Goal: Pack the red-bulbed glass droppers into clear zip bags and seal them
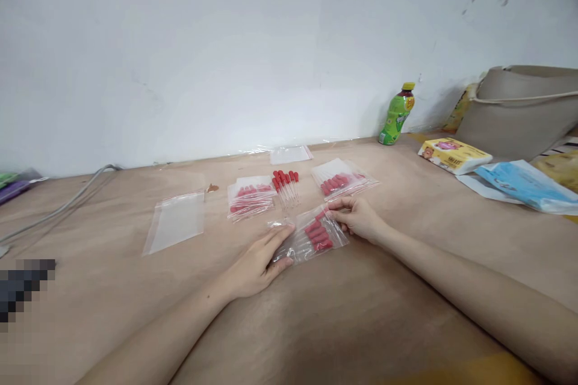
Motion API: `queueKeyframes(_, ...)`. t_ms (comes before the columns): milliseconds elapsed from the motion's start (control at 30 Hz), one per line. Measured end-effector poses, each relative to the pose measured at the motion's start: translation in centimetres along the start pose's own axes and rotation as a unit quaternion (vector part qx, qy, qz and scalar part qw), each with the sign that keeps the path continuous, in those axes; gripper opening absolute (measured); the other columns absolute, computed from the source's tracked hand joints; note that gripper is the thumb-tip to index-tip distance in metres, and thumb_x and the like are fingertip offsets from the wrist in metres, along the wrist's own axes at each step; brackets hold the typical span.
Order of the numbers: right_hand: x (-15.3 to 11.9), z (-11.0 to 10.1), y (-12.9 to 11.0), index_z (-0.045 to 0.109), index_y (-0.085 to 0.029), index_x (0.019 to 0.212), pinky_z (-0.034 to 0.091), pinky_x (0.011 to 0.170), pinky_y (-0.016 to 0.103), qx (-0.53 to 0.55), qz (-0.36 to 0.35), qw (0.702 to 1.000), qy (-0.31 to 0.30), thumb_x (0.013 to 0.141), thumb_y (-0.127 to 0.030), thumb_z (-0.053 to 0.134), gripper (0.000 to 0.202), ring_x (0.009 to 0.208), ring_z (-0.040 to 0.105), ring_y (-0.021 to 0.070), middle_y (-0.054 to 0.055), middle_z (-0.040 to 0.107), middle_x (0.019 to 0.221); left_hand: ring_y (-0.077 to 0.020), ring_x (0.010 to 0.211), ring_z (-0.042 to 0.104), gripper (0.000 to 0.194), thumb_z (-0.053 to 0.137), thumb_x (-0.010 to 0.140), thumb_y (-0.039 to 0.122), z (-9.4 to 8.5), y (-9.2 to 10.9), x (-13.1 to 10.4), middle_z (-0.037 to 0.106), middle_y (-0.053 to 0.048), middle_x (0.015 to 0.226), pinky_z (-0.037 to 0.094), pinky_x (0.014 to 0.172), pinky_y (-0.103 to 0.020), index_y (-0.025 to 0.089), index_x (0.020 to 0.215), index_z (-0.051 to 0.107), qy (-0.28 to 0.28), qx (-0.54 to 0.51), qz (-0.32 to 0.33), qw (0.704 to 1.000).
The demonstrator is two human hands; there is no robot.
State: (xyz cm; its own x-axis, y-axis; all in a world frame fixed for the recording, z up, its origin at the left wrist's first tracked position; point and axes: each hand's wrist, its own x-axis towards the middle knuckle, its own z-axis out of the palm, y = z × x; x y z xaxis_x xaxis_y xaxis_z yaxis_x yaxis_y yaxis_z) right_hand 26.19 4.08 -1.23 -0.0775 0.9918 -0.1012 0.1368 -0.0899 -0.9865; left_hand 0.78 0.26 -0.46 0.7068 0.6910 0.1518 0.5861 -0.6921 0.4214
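A clear plastic zip bag (295, 248) lies in front of me with several droppers inside, their red rubber bulbs (318, 233) toward its right end. My left hand (259, 261) holds the bag's left end, fingers along the far side and thumb at the near side. At the upper right corner, my right hand (354, 216) pinches a dropper (322, 213) by its red bulb. Loose droppers (285, 183) lie fanned just beyond the bag. Filled bags are stacked to the left (250, 195) and right (341, 179) of them.
Flat zip bags lie at left (176, 222) and by the wall (291, 154). Farther right are a green drink bottle (397, 114), a yellow tissue pack (454, 155), a blue packet (526, 183) and a grey bin (519, 111). A grey cable (67, 207) crosses the left side.
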Motion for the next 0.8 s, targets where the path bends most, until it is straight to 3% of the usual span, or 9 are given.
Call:
queueKeyframes(233, 0.6, 0.6, 1.5, 0.06, -0.017, 0.071, 0.049, 0.052, 0.028, -0.091, -0.098, 0.99, 0.052, 0.065, -0.036, 0.065, 0.021, 0.06, 0.061, 0.0169, 0.004, 0.067, 0.068, -0.022, 0.124, 0.036, 0.05, 0.042, 0.09, 0.03, 0.2, -0.2, 0.0, 0.036, -0.007, 0.137, 0.033, 0.102, -0.04, 0.022, 0.137, 0.024, 0.008, 0.005, 0.008, 1.0)
queueKeyframes(400, 1.1, 0.4, 2.0, 0.056, -0.018, 0.077, 0.05, 0.06, 0.028, -0.103, -0.14, 0.985, 0.02, 0.066, -0.029, 0.062, 0.017, 0.068, 0.062, 0.017, 0.004, 0.066, 0.073, -0.022, 0.125, 0.034, 0.049, 0.042, 0.091, 0.032, 0.2, -0.2, 0.0, 0.036, -0.006, 0.138, 0.032, 0.103, -0.04, 0.022, 0.136, 0.026, 0.006, 0.018, 0.009, 1.0)
queueKeyframes(533, 1.5, 0.1, 2.0, 0.055, -0.016, 0.074, 0.048, 0.057, 0.027, -0.1, -0.143, 0.985, -0.001, 0.065, -0.025, 0.061, 0.014, 0.062, 0.059, 0.0146, 0.003, 0.064, 0.068, -0.0218, 0.126, 0.034, 0.047, 0.041, 0.091, 0.032, 0.1, -0.1, 0.0, 0.036, -0.006, 0.138, 0.032, 0.102, -0.041, 0.023, 0.135, 0.029, 0.006, 0.016, 0.009, 1.0)
queueKeyframes(700, 1.3, 0.4, 1.8, 0.055, -0.017, 0.07, 0.044, 0.05, 0.024, -0.117, -0.126, 0.983, 0.06, 0.062, -0.023, 0.06, 0.011, 0.053, 0.054, 0.0117, 0.0, 0.059, 0.059, -0.0224, 0.126, 0.034, 0.043, 0.042, 0.091, 0.029, 0.0, 0.0, 0.0, 0.032, -0.005, 0.14, 0.031, 0.102, -0.042, 0.026, 0.133, 0.035, 0.0, 0.016, 0.016, 1.0)
queueKeyframes(800, 1.0, 0.6, 1.6, 0.056, -0.017, 0.067, 0.043, 0.051, 0.024, -0.119, -0.118, 0.985, 0.045, 0.062, -0.025, 0.059, 0.01, 0.052, 0.053, 0.0119, 0.0, 0.059, 0.058, -0.0225, 0.126, 0.033, 0.042, 0.042, 0.09, 0.028, 0.0, 0.0, 0.0, 0.031, -0.004, 0.141, 0.032, 0.102, -0.042, 0.027, 0.132, 0.037, -0.001, 0.02, 0.015, 1.0)
